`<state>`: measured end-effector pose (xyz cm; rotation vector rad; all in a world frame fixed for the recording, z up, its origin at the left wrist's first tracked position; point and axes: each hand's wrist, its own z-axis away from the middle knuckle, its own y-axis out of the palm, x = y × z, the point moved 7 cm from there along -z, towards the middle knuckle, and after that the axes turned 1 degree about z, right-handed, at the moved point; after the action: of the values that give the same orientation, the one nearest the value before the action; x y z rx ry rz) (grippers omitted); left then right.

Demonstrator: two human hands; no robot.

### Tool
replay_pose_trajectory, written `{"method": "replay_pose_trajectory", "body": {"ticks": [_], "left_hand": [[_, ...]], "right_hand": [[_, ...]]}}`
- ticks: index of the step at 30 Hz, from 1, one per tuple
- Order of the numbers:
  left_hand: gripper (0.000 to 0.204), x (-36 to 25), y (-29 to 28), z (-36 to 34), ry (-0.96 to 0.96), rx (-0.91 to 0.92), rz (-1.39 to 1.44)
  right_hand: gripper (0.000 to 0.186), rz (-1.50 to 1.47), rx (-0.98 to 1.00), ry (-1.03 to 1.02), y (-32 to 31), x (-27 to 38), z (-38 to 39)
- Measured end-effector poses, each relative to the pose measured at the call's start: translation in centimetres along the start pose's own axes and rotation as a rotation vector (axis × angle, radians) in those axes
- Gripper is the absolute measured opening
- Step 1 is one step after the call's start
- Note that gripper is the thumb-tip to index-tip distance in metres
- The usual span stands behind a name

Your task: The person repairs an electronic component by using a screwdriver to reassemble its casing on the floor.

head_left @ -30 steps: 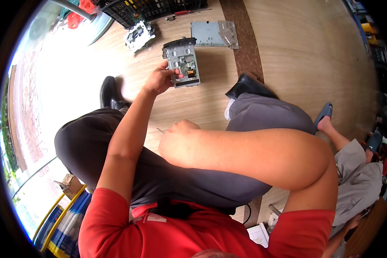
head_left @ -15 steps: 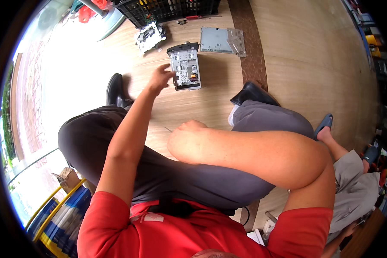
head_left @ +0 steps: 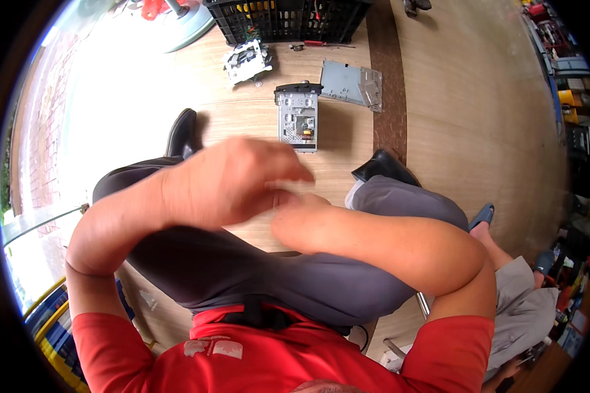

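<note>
My left hand (head_left: 249, 183) is raised over my lap, blurred, its forefinger and thumb apart and nothing visible between them. My right hand (head_left: 298, 219) lies curled just beside it, partly covered by it; what is in its fingers is hidden. On the floor beyond both hands stands an opened metal electronic unit (head_left: 298, 121) with a black front and exposed inner parts. Behind it lie a flat metal plate (head_left: 341, 82) with a smaller piece on its end, a white-and-metal mechanism (head_left: 246, 62), and a red-handled tool (head_left: 313, 44).
A black plastic crate (head_left: 288, 23) stands at the back, beside a pale round stand base (head_left: 190, 36). At the right, another person's leg (head_left: 495, 249) rests near cluttered shelving (head_left: 573, 98). A yellow-framed rack (head_left: 49, 327) is at lower left, beside bright glass.
My left hand has let go of the metal unit and moved down toward my right hand. The view has shifted, so the floor items sit farther right and lower.
</note>
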<state>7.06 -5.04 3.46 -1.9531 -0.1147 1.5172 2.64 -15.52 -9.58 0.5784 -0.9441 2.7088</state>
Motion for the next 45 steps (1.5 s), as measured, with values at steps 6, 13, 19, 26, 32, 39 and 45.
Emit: {"method": "replay_pose_trajectory", "body": {"ticks": [6, 13, 19, 26, 32, 39, 45], "left_hand": [[0.015, -6.3, 2.1, 2.8, 0.503, -0.042, -0.382], [0.026, -9.8, 0.8, 5.6, 0.84, -0.209, -0.364], [0.032, -8.2, 0.8, 5.9, 0.675, -0.294, -0.249], [0.03, -7.1, 1.3, 6.0, 0.599, -0.301, -0.276], [0.031, -7.7, 1.5, 6.4, 0.583, -0.395, -0.259], [0.032, -8.0, 1.6, 6.5, 0.58, -0.373, -0.153], [0.033, -8.1, 1.5, 6.8, 0.689, -0.261, -0.207]], "right_hand": [[0.022, -0.387, -0.562, -0.218, -0.3, -1.7, 1.3], [0.034, -0.174, -0.065, 0.046, -1.3, -2.1, 1.6], [0.036, -0.225, -0.074, 0.06, -3.5, -2.8, 2.7], [0.04, -0.268, -0.096, 0.056, -6.5, -2.8, 3.5], [0.028, -0.214, -0.337, 0.011, -7.1, -2.5, 4.2], [0.035, -0.181, -0.226, 0.051, -6.4, -2.8, 3.5], [0.033, -0.168, -0.268, 0.03, -5.8, -2.7, 3.3]]}}
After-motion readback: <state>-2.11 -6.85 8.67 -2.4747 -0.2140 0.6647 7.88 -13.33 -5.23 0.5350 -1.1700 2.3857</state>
